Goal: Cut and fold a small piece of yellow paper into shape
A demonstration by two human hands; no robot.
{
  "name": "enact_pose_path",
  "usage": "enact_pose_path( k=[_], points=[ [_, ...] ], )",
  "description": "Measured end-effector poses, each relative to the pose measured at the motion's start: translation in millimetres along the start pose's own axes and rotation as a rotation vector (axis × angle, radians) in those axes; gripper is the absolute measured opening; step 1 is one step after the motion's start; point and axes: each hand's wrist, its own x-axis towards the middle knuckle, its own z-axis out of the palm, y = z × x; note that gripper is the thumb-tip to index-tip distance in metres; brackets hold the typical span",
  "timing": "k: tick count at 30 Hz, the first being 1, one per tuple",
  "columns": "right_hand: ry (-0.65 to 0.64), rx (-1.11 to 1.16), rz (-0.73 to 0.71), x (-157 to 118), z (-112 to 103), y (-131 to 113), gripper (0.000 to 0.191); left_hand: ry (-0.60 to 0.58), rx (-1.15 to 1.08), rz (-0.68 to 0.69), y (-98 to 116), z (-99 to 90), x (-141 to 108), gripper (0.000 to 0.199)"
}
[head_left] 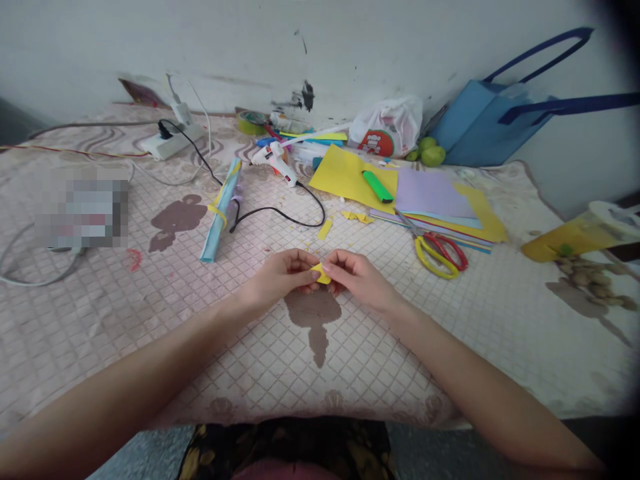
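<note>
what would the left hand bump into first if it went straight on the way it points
Likely the right hand, facing it across the small yellow paper both pinch; exact depth is unclear.

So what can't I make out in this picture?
In the head view:
Yellow piece: full shape, partly covered by left hand and right hand.
Pixelated object: what it is, masked.
White bag: contents, obscured by its plastic.
Blue bag: one handle, cut off at right edge.

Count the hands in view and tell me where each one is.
2: the left hand pinches the left side of the small yellow piece, and the right hand pinches its right side. Some fingers are partly hidden; no other hand shows.
</note>
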Motion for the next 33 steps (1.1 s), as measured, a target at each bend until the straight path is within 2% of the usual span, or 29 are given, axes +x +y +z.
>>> enact_pose_path(
  k=[5, 8, 12, 17, 23, 30, 33],
  points=[
    [-0.021, -0.036, 0.04, 0.0, 0.8, -1.1, 0.027, -0.022, 0.064, 0.075, -1.5, 0.9, 0.2, 0.029],
    [0.005, -0.043, 0.014, 0.9, 2.5, 0.3, 0.026, -0.035, 0.081, 0.104, -1.7, 2.3, 0.2, 0.03],
    [0.036, -0.026, -0.025, 1.8, 3.7, 1.6, 0.028, -0.026, 0.096, 0.095, -0.4, 3.4, -0.4, 0.031],
    [0.013, -0.065, -0.007, 2.1, 4.2, 1.9, 0.028, -0.016, 0.109, 0.085, -0.3, 3.7, -0.7, 0.033],
    [0.062, -0.053, -0.062, 4.4, 6.3, 6.6, 0.029, -0.021, 0.092, 0.109, -2.3, 4.2, -0.2, 0.034],
    [-0.007, 0.095, -0.013, 3.1, -0.9, 1.4, 0.035, -0.018, 0.04, 0.087, 3.9, 4.2, -2.9, 0.033],
    [-0.029, 0.125, -0.022, 3.5, -4.5, 0.0, 0.026, -0.005, 0.018, 0.081, 5.4, 4.4, -3.8, 0.034]
  ],
)
